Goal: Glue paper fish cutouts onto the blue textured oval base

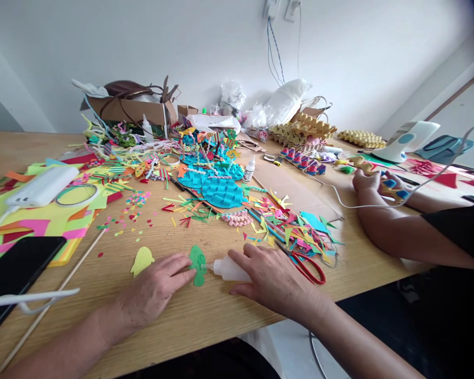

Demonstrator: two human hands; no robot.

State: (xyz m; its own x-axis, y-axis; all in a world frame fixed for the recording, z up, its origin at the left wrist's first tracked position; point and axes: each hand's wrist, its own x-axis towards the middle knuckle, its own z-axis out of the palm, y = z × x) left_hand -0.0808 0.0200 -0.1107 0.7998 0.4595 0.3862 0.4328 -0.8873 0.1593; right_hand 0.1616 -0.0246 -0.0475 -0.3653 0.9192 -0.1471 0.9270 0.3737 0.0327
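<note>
A green paper cutout, fish-like in outline, lies flat on the wooden table in front of me. The outstretched fingertips of my left hand rest on its left edge; the thumb is hidden. My right hand grips a white squeeze glue bottle, tipped on its side. Its thin nozzle points left and reaches the cutout's right edge. Just left of my left hand lies a yellow paper cutout, partly covered by the hand. Red-handled scissors lie beyond my right wrist.
Paper scraps and a blue textured craft piece cover the table's middle. A black phone, a white power bank and a wooden stick lie left. At right, another person's hands hold a painted egg-carton piece.
</note>
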